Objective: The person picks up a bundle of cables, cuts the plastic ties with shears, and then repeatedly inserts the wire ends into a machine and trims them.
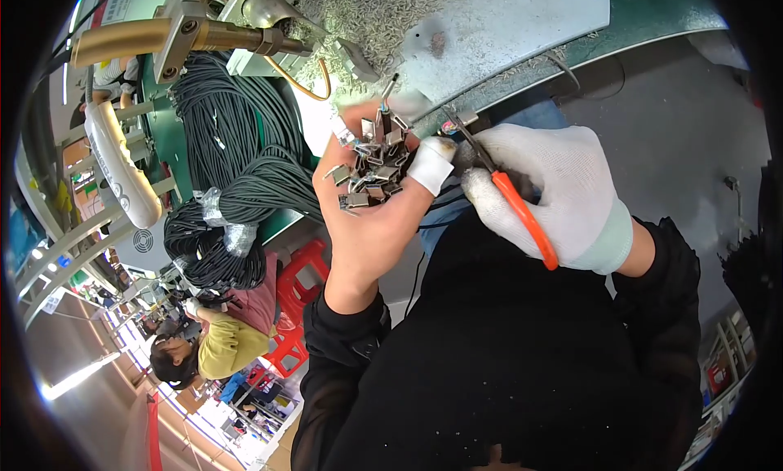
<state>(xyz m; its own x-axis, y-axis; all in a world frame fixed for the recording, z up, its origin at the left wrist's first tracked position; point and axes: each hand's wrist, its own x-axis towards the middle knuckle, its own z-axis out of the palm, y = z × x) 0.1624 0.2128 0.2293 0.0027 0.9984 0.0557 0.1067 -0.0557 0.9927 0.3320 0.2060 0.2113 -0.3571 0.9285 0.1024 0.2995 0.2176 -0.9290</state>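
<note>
1. Green desk (665,10) holds metal bits (371,10) and black cable coils (232,104).
2. Left hand (371,234) cups many metal cable plugs (377,157); gloved right hand (567,177) grips orange-handled pliers (522,216).
3. Slipping pliers could nip bare skin; holding too many plugs could make some fall.

A flat grey metal sheet (510,51) lies on the green bench (648,18), next to a big heap of tiny shiny bits (351,18). A fat gold-coloured bar (122,43) sticks out on the left. Farther off, a person in a yellow top (232,349) is near red stools (303,267), and a bright tube light (81,377) glows.
</note>
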